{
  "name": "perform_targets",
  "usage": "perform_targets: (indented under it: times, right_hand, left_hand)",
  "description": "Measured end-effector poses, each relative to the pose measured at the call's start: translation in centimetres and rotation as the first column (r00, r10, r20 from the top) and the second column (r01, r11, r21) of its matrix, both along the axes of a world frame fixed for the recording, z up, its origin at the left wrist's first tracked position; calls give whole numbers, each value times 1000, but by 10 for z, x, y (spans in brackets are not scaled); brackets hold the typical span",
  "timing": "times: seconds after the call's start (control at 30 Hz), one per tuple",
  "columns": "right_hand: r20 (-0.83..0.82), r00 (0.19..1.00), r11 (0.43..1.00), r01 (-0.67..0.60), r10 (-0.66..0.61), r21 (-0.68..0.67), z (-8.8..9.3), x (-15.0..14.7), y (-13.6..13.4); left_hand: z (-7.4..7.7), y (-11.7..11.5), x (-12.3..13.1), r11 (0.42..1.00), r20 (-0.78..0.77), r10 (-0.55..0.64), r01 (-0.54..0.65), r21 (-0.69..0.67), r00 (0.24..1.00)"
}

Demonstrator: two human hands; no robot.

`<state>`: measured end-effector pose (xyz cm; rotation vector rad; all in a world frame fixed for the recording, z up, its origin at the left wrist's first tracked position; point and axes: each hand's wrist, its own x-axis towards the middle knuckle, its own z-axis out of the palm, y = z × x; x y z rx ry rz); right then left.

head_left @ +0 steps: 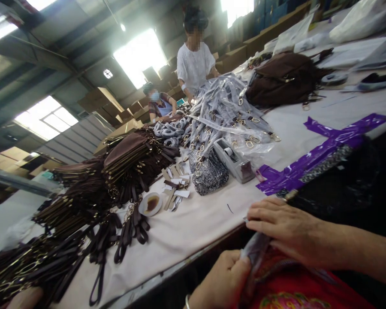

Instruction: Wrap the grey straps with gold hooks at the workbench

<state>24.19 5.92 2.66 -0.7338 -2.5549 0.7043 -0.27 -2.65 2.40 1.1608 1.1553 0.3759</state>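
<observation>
My left hand (227,279) is closed around a strip in cloudy clear plastic (256,251), which looks like a wrapped bag strap, over a red embroidered cloth (296,287). Above it, my right hand (283,225) has its fingers bent together over the upper part of the same strip. A small shiny bit shows at those fingertips, too small to name. Gold-coloured hardware (291,195) sticks out behind the right knuckles, beside purple plastic wrapping (321,154) on the table edge. What lies under the right palm is hidden.
A tape dispenser (233,159), a black-and-white woven pouch (210,176), paper tags (176,182) and a small dish (150,204) lie on the table. Plastic-wrapped straps (218,103) and brown pouches (128,159) are heaped beyond. Two people work opposite; another person's hand (25,298) shows bottom left.
</observation>
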Motion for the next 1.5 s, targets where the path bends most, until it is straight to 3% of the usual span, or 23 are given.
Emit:
perform_targets:
  times: [0.07, 0.13, 0.2, 0.3, 0.37, 0.43, 0.5, 0.63, 0.73, 0.8, 0.87, 0.93, 1.0, 1.03, 1.1, 1.17, 1.27, 1.37, 1.5]
  right_hand:
    - [-14, 995, 995, -98, 98, -3, -2, -10, -10]
    - [-51, 991, 976, -128, 120, -178, -5, -21, -18]
    - [-134, 985, 894, -158, 111, -419, -5, -28, -25]
    - [-294, 954, 745, -239, 59, -623, -3, -35, -32]
    - [-366, 931, 706, -255, -5, -661, -3, -39, -36]
    - [-412, 908, 676, -257, -76, -691, -4, -45, -41]
    - [-425, 893, 640, -239, -151, -730, -7, -52, -45]
    - [-329, 922, 635, -132, -203, -761, -8, -61, -53]
    - [-303, 922, 667, -69, -241, -742, -8, -66, -58]
    - [-283, 915, 672, -19, -286, -741, -13, -67, -60]
    - [-225, 928, 723, 65, -297, -688, -22, -66, -59]
    - [-136, 958, 845, 151, -254, -513, -33, -59, -54]
    - [-25, 985, 965, 159, -168, -209, -43, -51, -49]
    - [32, 992, 991, 123, -121, -50, -47, -47, -46]
    - [118, 993, 981, 4, -27, 192, -52, -41, -44]
    - [153, 987, 950, -85, 40, 300, -55, -38, -45]
    - [162, 984, 935, -123, 72, 332, -57, -37, -52]
    - [167, 978, 954, -162, 122, 253, -55, -37, -55]
    - [121, 977, 985, -174, 173, -3, -49, -32, -48]
  left_hand:
    - [3, -5, 1, 978, 264, 114, -61, -202, 958]
    - [3, -12, 1, 944, 465, 230, -80, -320, 855]
    - [2, -20, -1, 911, 580, 337, -101, -400, 742]
    - [-2, -27, -1, 912, 734, 378, -91, -400, 564]
    - [-5, -26, 4, 939, 841, 321, -30, -343, 435]
    - [-7, -21, 13, 942, 884, 326, -37, -333, 335]
    - [-10, -16, 22, 915, 874, 402, -165, -369, 273]
    - [-21, -14, 33, 859, 853, 460, -367, -358, 246]
    - [-35, -19, 33, 837, 818, 492, -423, -348, 300]
    - [-42, -22, 31, 827, 760, 519, -455, -330, 392]
    - [-46, -23, 25, 821, 680, 528, -509, -258, 508]
    - [-45, -20, 14, 822, 597, 526, -543, -173, 606]
    - [-39, -16, 2, 864, 532, 473, -488, -122, 703]
    - [-35, -13, -4, 895, 494, 426, -431, -111, 758]
    - [-26, -9, -12, 956, 371, 293, -279, -92, 881]
    - [-18, -8, -14, 986, 197, 156, -141, -91, 968]
    - [-10, -14, -9, 997, -5, 31, -31, -76, 1000]
    - [-8, -23, -4, 1000, -109, 13, -11, 20, 994]
    - [-14, -35, -8, 995, -15, 101, -100, 23, 995]
